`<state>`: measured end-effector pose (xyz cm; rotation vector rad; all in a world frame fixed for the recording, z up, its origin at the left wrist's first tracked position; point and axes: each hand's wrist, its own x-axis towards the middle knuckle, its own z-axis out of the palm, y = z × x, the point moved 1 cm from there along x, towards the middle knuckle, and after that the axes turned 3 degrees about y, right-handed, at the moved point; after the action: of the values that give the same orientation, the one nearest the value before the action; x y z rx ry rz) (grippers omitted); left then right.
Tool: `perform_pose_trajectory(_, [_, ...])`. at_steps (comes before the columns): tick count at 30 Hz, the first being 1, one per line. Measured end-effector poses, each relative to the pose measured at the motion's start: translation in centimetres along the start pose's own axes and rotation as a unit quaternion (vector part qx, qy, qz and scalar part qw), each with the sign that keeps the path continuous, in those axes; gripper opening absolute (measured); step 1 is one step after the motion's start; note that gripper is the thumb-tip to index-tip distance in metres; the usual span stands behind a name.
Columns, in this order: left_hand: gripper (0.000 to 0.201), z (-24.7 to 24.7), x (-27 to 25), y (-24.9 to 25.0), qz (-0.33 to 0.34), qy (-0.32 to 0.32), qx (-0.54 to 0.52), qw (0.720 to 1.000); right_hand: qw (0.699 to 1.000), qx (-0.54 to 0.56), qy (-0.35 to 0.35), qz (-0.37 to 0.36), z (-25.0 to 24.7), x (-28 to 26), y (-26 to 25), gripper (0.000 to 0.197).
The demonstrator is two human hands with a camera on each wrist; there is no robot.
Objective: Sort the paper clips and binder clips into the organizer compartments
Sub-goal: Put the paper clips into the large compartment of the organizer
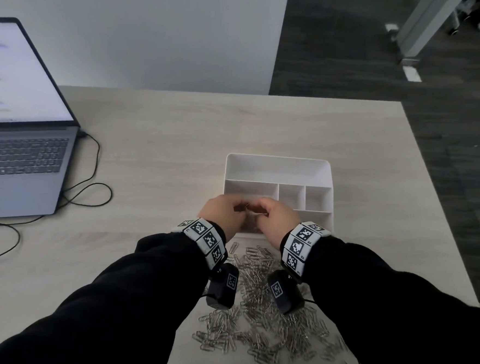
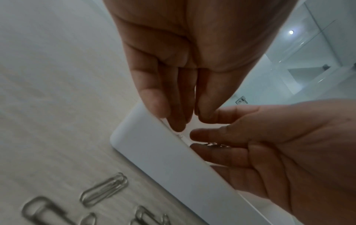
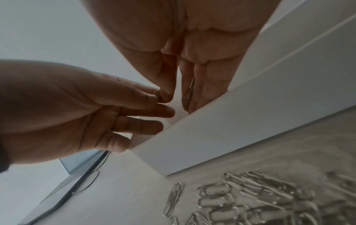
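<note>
A white organizer (image 1: 277, 158) with several compartments stands on the table, and both hands hover over its near left compartment. My right hand (image 1: 259, 209) holds silver paper clips (image 3: 190, 89) between its fingers; in the left wrist view they show as a clump of clips (image 2: 215, 144). My left hand (image 1: 239, 207) has thumb and fingertips drawn together against the right hand's fingers, pinching a thin clip (image 1: 246, 207) that spans the two hands. A big loose pile of paper clips (image 1: 264, 308) lies on the table under my wrists. No binder clips show.
An open laptop (image 1: 17, 140) sits at the far left with a black cable (image 1: 91, 189) looping toward the middle. The table's right edge (image 1: 433, 196) runs beside the organizer, with dark floor beyond. Stray clips (image 3: 173, 197) lie against the organizer's front wall (image 3: 231, 121).
</note>
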<state>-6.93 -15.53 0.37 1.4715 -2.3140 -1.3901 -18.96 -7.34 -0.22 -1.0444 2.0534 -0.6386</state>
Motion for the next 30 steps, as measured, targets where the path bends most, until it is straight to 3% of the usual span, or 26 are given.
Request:
perform_pose_trajectory(5, [0.028, 0.1, -0.9, -0.5, -0.004, 0.013, 0.052, 0.999, 0.999, -0.03, 0.009, -0.035, -0.4, -2.0, 0.8, 0.033])
perform_pose_trajectory(9, [0.015, -0.2, -3.4, -1.4, 0.024, 0.05, 0.035, 0.998, 0.997, -0.026, 0.029, -0.072, -1.9, -4.6, 1.6, 0.026])
perform_pose_trajectory(14, [0.01, 0.3, -6.6, -6.1, -0.018, 0.038, 0.095, 0.995, 0.997, -0.076, -0.005, -0.031, -3.0, -8.0, 6.6, 0.021])
perform_pose_trajectory(16, [0.019, 0.9, -7.2, -7.9, -0.034, 0.027, 0.136, 0.99, 0.992, -0.129, 0.0, -0.006, -3.4, -8.6, 9.4, 0.028])
perform_pose_trajectory(19, [0.048, 2.1, -7.6, -9.3, -0.067, 0.013, 0.171, 0.983, 0.977, -0.207, 0.044, 0.015, -3.5, -9.0, 12.8, 0.045])
perform_pose_trajectory(23, [0.069, 4.4, -8.1, -7.6, -0.028, 0.01, 0.245, 0.969, 0.963, -0.262, 0.033, 0.051, -2.6, -9.5, 13.8, 0.061])
perform_pose_trajectory(30, [0.073, 9.4, -9.8, -4.9, 0.082, -0.054, 0.295, 0.95, 0.962, -0.261, -0.035, -0.068, 0.4, -10.8, 11.9, 0.057])
